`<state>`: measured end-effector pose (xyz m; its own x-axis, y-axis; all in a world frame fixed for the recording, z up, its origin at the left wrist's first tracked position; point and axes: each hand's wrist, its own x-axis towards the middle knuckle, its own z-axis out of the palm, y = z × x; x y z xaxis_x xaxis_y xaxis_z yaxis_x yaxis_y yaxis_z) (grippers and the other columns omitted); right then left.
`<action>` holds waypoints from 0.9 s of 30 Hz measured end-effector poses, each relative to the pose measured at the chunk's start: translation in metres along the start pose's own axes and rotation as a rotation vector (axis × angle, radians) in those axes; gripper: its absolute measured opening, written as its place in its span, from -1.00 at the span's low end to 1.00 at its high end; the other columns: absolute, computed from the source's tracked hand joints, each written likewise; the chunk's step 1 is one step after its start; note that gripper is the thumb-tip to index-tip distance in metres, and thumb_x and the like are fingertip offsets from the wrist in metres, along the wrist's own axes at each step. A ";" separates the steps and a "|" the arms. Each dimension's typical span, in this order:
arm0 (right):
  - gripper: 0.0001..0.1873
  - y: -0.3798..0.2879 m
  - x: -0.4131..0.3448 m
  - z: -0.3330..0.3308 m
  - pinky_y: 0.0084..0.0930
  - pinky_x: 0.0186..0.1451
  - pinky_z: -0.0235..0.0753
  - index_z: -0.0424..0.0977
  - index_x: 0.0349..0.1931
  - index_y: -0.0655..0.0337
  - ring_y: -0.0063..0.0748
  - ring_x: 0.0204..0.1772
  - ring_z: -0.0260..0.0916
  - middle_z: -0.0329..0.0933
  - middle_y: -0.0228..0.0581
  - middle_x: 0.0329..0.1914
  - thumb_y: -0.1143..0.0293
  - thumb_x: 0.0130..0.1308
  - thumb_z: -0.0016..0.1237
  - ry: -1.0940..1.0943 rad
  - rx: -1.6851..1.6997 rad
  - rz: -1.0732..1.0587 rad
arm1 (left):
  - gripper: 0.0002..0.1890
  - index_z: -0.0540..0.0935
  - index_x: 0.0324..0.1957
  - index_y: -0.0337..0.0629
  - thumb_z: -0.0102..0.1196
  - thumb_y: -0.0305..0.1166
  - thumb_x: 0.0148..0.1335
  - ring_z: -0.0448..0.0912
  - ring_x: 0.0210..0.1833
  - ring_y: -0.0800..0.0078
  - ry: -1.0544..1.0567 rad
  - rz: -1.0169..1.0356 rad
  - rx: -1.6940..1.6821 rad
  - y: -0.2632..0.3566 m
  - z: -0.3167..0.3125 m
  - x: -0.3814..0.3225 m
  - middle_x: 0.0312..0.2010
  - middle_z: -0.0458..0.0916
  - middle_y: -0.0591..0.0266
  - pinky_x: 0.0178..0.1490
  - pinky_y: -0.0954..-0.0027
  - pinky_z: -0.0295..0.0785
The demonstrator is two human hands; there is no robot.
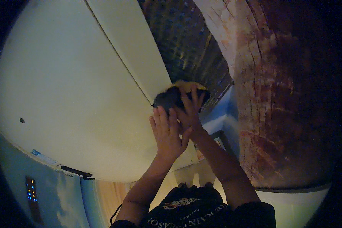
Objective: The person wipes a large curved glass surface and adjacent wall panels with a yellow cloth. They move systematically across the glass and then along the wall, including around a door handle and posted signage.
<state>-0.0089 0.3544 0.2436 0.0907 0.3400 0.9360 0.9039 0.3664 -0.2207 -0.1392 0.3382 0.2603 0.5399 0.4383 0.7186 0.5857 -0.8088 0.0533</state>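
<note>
A black-and-yellow object (166, 98) with a rounded outline lies in front of the lower end of a pale panel's edge; its exact kind cannot be told. My right hand (189, 109) is on its right part, fingers spread over its dark face. Beside it, to the left and lower, my left hand (168, 136) is raised with its palm flat and fingers extended. Its fingertips meet or overlap the object's lower edge; whether they press on it is unclear. Both forearms reach up from the bottom of the view.
A large cream door (82, 85) fills the left, with a black handle (77, 171) and a small dark round fitting (22, 120). A lit panel (31, 189) is on the blue wall. Brown, cracked-looking painted surface (262, 114) curves along the right. A picture frame (225, 139) shows behind my right forearm.
</note>
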 end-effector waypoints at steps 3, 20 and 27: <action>-0.73 0.013 -0.046 0.022 0.55 0.35 -0.47 0.47 -0.07 -0.13 0.41 0.52 -0.29 -0.02 -0.06 0.52 0.08 0.29 -0.06 0.012 -0.018 -0.004 | -0.18 0.22 0.30 -0.41 0.16 -0.01 0.16 0.00 0.42 -0.36 -0.060 -0.023 -0.019 -0.005 0.023 -0.031 0.34 0.06 -0.41 0.36 -0.35 -0.12; -0.59 0.050 -0.055 0.001 0.41 0.42 -0.39 0.30 0.12 -0.02 0.39 0.54 -0.35 -0.15 0.14 0.52 0.15 0.30 -0.02 0.210 0.105 0.151 | -0.11 0.11 0.38 -0.34 0.12 0.02 0.16 -0.08 0.47 -0.26 -0.122 0.157 -0.032 0.025 0.068 0.007 0.42 -0.02 -0.26 0.40 -0.33 -0.34; -0.55 0.085 -0.021 -0.035 0.39 0.43 -0.40 0.29 0.15 0.00 0.36 0.54 -0.35 -0.12 0.13 0.51 0.14 0.30 -0.02 0.092 -0.143 0.033 | -0.11 0.10 0.36 -0.43 -0.03 0.10 0.22 -0.03 0.45 -0.25 -0.181 0.113 -0.118 0.060 0.077 0.036 0.38 0.09 -0.27 0.43 -0.26 -0.28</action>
<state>0.0806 0.3479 0.2145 0.1530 0.2667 0.9516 0.9496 0.2270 -0.2163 -0.0387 0.3356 0.2359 0.7040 0.3968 0.5891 0.4460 -0.8924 0.0681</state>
